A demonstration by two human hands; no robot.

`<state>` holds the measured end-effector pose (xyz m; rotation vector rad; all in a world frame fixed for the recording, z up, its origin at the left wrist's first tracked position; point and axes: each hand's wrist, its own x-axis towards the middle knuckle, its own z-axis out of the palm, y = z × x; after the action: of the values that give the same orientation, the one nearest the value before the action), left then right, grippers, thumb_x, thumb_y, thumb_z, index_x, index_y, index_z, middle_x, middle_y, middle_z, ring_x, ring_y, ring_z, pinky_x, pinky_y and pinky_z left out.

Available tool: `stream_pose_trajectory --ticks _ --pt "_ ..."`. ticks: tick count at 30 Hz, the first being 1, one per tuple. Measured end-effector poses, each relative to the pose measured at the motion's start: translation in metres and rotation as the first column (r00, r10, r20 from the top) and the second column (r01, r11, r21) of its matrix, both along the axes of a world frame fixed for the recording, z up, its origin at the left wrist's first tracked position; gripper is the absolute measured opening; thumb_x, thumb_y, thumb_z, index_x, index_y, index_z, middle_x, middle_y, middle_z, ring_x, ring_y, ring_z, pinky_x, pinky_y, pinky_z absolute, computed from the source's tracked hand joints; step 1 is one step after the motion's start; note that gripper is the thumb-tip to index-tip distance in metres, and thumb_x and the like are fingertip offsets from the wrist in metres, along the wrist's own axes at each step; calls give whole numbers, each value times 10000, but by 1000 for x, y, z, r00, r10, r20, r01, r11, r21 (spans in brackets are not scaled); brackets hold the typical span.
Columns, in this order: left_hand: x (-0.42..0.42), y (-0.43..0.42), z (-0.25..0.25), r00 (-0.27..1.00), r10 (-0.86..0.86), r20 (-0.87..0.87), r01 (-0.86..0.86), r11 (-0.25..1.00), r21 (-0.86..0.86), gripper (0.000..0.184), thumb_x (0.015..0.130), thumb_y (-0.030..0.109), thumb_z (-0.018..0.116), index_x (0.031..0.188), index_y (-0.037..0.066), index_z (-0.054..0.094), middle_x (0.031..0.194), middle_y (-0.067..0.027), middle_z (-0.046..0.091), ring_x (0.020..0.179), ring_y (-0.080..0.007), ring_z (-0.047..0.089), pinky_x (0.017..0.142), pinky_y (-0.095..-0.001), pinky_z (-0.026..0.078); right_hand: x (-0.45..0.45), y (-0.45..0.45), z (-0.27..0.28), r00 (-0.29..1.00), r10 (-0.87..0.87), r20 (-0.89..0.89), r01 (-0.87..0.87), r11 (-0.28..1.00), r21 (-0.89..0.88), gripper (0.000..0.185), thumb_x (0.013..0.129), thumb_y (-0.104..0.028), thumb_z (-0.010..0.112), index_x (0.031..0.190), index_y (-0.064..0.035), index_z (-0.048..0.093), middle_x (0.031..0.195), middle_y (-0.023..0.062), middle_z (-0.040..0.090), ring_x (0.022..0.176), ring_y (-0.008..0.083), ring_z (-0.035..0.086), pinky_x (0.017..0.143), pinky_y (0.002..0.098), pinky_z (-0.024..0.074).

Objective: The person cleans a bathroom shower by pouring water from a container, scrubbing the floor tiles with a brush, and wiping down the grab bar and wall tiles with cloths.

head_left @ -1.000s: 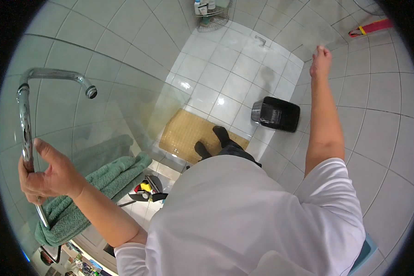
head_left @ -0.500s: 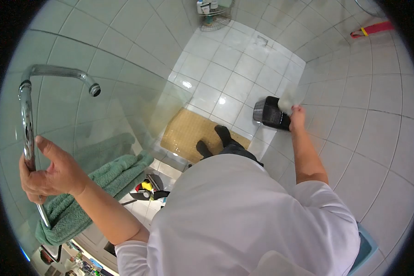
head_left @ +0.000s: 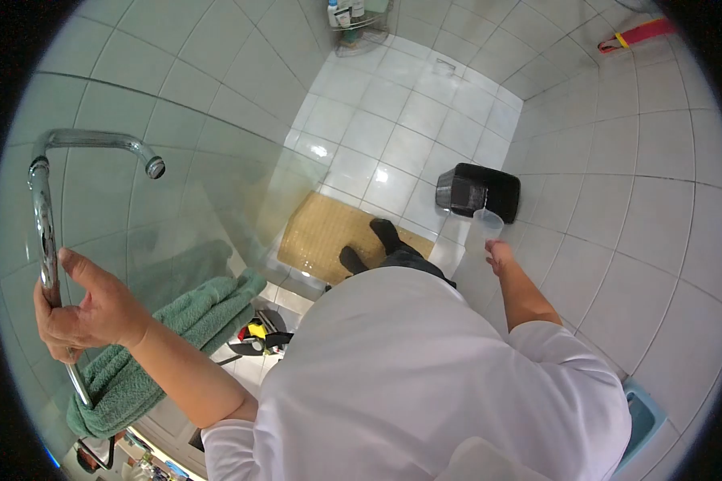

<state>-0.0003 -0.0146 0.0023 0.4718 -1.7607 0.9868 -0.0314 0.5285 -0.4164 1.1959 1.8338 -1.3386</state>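
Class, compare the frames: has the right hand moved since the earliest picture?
Yes. Against the black bin, the right hand has moved down the picture: from above and right of the bin to just below it.

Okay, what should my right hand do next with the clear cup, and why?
I'd probably lower the cup into the black bin: your right hand holds it close by, and your left hand grips the bar, which may steady you.

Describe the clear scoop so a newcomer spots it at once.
On the white tiled floor, find the black bin. At its lower edge in view, the right hand holds the scoop, see-through unlike the dark bin.
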Motion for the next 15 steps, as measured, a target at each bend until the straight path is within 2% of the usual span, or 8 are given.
stream_pose_trajectory --ticks 2,3,5,9,11,12,14,15 --pt "1 -9 -3 978 -199 -59 204 974 101 353 686 301 664 856 41 497 783 -13 453 670 -102 517 619 -202 387 -5 11 -13 998 11 -57 -15 997 -79 119 724 -106 494 840 -106 466 773 5 482 766 136 455 783 395 316" --pt "1 -10 -4 978 -200 -60 205 973 101 353 686 301 664 856 41 497 783 -13 453 670 -102 517 619 -202 387 -10 9 -10 998 10 -58 -14 997 -78 119 724 -106 494 840 -106 466 773 5 482 766 136 455 783 395 316" --pt "2 -11 -4 967 -251 -49 255 958 133 354 689 282 664 862 27 490 800 -25 438 674 -114 520 591 -205 411 -21 0 4 990 -12 -140 3 998 -59 97 731 -119 493 823 -117 461 781 3 483 763 131 450 743 347 330" --pt "2 -10 -2 972 -234 -27 236 965 114 353 695 272 660 870 20 485 808 -32 427 677 -116 508 576 -213 419 -35 -15 18 977 20 -213 -40 995 -92 75 734 -133 502 793 -121 456 755 -1 485 733 122 447 697 312 337" --pt "2 -12 -3 964 -267 -21 267 957 112 352 696 278 657 871 23 489 805 -32 427 677 -113 492 574 -214 417 -39 -23 20 968 -1 -251 -11 999 -44 84 718 -106 517 782 -77 470 655 -10 456 559 93 382 499 233 331" --pt "2 -12 -3 964 -265 -20 266 958 112 352 696 278 657 871 23 489 805 -32 427 677 -113 492 574 -214 417 -39 -24 19 968 1 -251 -12 999 -44 84 718 -106 517 782 -77 470 655 -10 456 559 93 382 499 233 331" --pt "2 -12 -4 960 -271 -72 279 948 152 387 680 321 660 890 37 502 805 -76 478 722 -187 499 641 -276 418 -40 -26 16 965 -1 -264 -6 1000 -23 92 724 -127 522 779 -70 474 663 -8 462 569 100 392 509 246 339" --pt "3 -11 -4 961 -268 -71 276 949 152 387 680 321 660 890 37 502 805 -76 478 722 -187 499 641 -276 418 -39 -26 13 965 1 -263 -8 1000 -23 92 724 -127 522 779 -70 474 663 -8 462 569 100 392 509 246 339"
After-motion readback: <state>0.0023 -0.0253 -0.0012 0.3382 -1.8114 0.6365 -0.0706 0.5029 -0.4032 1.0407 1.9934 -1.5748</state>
